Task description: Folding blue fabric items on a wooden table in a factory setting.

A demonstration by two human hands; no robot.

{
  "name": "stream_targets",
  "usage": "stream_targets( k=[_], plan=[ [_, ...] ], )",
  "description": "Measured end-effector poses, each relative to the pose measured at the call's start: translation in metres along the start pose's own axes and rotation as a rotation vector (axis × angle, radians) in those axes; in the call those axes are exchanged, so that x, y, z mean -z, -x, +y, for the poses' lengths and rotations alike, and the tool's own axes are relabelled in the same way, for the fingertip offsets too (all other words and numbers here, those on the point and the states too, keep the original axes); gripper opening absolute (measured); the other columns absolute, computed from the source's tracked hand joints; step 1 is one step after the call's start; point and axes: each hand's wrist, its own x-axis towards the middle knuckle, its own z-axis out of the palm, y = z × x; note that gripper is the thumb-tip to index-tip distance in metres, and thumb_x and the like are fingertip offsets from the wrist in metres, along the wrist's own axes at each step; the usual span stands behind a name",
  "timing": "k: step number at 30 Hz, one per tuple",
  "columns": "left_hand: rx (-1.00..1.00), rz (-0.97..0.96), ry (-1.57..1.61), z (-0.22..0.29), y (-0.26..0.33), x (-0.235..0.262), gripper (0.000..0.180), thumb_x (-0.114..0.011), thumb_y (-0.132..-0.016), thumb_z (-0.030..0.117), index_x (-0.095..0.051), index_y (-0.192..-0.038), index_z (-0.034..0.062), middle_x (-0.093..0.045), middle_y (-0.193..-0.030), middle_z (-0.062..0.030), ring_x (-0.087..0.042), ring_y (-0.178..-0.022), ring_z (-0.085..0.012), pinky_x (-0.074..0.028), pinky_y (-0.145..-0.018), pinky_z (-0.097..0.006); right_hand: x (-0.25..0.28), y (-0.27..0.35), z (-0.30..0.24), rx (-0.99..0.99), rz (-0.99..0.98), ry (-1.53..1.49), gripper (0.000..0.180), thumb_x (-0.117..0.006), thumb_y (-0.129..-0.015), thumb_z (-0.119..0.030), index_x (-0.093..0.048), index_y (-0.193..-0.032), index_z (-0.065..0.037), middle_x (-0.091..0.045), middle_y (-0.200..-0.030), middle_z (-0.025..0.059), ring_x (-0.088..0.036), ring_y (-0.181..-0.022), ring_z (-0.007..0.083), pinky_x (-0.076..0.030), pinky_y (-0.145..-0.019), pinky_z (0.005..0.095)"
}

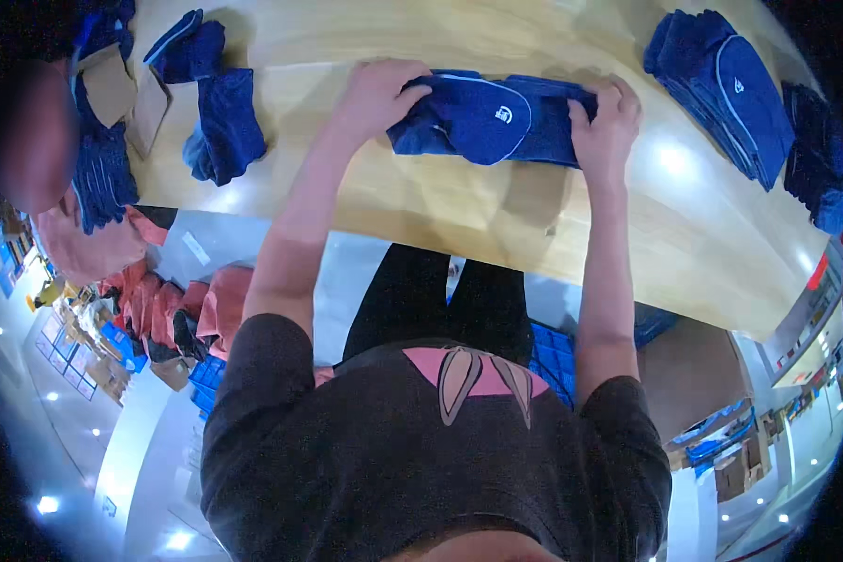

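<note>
A folded navy garment (482,120) with a curved pale piping line and a small white emblem lies flat across the wooden table in front of me. My left hand (384,96) grips its left end, thumb on top and fingers over the far edge. At the opposite end my right hand (606,126) pinches the cloth between thumb and fingers. The fabric between the hands forms a long narrow bundle with a rounded flap in the middle. The undersides of the folds are hidden.
To the right stands a stack of similar folded navy garments (721,98), with another dark blue pile (817,155) beyond it. On the left lie loose navy pieces (227,126), brown cardboard (108,86) and a further navy stack (103,173). Another person (94,239) is at the left edge.
</note>
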Motion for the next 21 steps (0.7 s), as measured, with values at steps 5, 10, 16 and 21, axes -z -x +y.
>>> stream_targets(
  k=[5,10,16,21],
  plan=[
    [0.021,0.339,-0.093,0.01,0.019,-0.009,0.026,-0.072,-0.081,0.016,-0.073,-0.107,0.0129,-0.066,-0.1,-0.0058,-0.062,-0.093,-0.0272,-0.049,-0.086,-0.037,-0.008,0.022,-0.059,-0.235,0.19,-0.107,0.021,-0.073,-0.089,-0.013,-0.064,-0.102,0.001,-0.067,-0.107,0.0158,-0.062,-0.093,0.0247,-0.052,-0.076,0.0339],
    [-0.008,0.473,-0.073,0.029,0.042,-0.031,0.029,-0.073,-0.078,0.012,-0.072,-0.107,0.011,-0.066,-0.105,-0.0083,-0.062,-0.094,-0.0292,-0.05,-0.084,-0.037,-0.046,0.061,-0.062,-0.534,-0.201,-0.188,0.033,-0.072,-0.092,-0.029,-0.068,-0.098,0.004,-0.071,-0.081,0.0125,-0.065,-0.07,0.0235,-0.052,-0.066,0.033],
    [0.055,0.319,-0.062,0.023,0.064,-0.039,0.03,-0.072,-0.077,0.004,-0.07,-0.107,0.0066,-0.064,-0.11,-0.0109,-0.061,-0.095,-0.0293,-0.051,-0.083,-0.036,-0.054,0.046,-0.051,-0.575,-0.301,-0.06,0.035,-0.072,-0.09,-0.031,-0.071,-0.102,0.002,-0.071,-0.08,0.0117,-0.065,-0.07,0.025,-0.052,-0.068,0.0334],
    [0.064,0.296,-0.013,0.024,0.064,-0.031,0.028,-0.07,-0.077,0.001,-0.069,-0.104,0.0051,-0.064,-0.11,-0.0113,-0.061,-0.094,-0.0288,-0.051,-0.082,-0.035,-0.057,0.037,-0.067,-0.505,-0.133,0.006,0.025,-0.073,-0.087,-0.022,-0.069,-0.097,0.001,-0.07,-0.08,0.0112,-0.066,-0.07,0.0286,-0.053,-0.069,0.0368]
  ],
)
